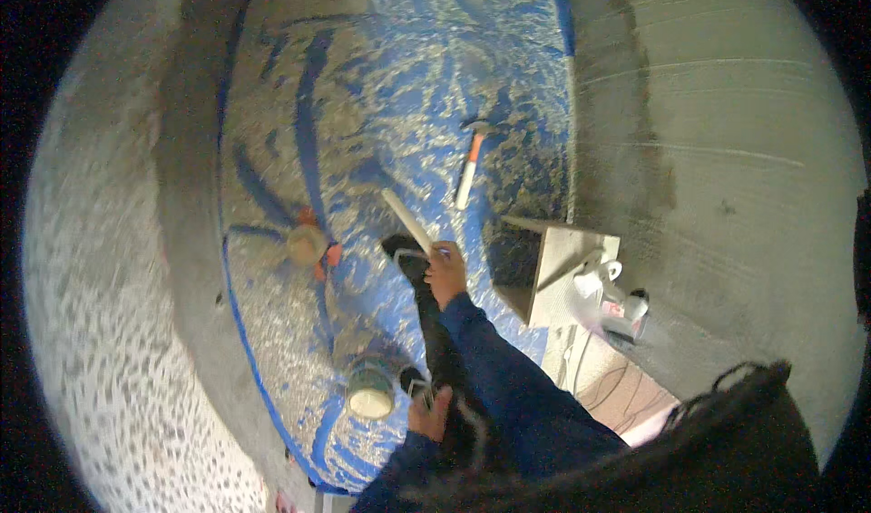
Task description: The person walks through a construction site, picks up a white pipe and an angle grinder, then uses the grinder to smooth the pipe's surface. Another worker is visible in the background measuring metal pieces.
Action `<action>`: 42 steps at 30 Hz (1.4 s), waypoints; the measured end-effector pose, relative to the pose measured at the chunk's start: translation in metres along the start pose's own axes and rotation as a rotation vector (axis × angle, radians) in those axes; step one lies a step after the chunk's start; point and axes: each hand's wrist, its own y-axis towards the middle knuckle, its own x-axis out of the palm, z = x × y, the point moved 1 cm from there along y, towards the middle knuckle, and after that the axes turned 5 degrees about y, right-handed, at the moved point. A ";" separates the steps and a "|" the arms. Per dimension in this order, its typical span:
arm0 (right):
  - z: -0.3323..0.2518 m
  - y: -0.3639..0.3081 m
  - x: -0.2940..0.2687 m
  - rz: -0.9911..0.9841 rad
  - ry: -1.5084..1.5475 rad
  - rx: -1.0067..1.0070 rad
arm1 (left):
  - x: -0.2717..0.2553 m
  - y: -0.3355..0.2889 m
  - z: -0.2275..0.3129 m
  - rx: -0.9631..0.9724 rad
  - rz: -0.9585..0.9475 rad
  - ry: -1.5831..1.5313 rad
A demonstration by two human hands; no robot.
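Right hand (pixel 446 273), at the end of a dark blue sleeve (pixel 508 377), closed round the lower end of a pale wooden handle (pixel 406 221) that slants up and to the left over the blue plastic sheet (pixel 399 78). Just beside that fist, a dark foot (pixel 402 247) planted on the sheet, with a dark trouser leg (pixel 437 332) running down from it toward the lower edge.

Left hand (pixel 430 413) lower down, fingers curled against a small grey object (pixel 415 386) by the leg (too blurred to say what it is, or how firmly it is held).

Near the left hand, a round container (pixel 370 395) with a pale inside standing on the sheet. Further left, a second round tin (pixel 307 244) with orange pieces beside it. Above the right hand and well apart from it, a hammer (pixel 470 164) with an orange and white shaft lying on the sheet, head away from the person.

To the right, a grey concrete block (pixel 558 273) at the sheet's edge, with white and grey fittings (pixel 612 295) just beside it. Rough grey plastered wall (pixel 726 168) on the right, speckled grey surface (pixel 100 313) on the left.
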 end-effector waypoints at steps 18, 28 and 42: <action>0.058 -0.348 -0.217 -0.374 -0.610 0.211 | -0.091 -0.010 -0.239 -0.255 0.142 -0.518; 0.097 -0.447 -0.298 -0.025 -0.209 0.214 | 0.006 0.016 -0.130 -0.042 -0.366 -0.067; 0.213 -0.602 -0.409 0.459 0.040 0.201 | 0.064 -0.025 -0.191 -0.134 -0.505 0.613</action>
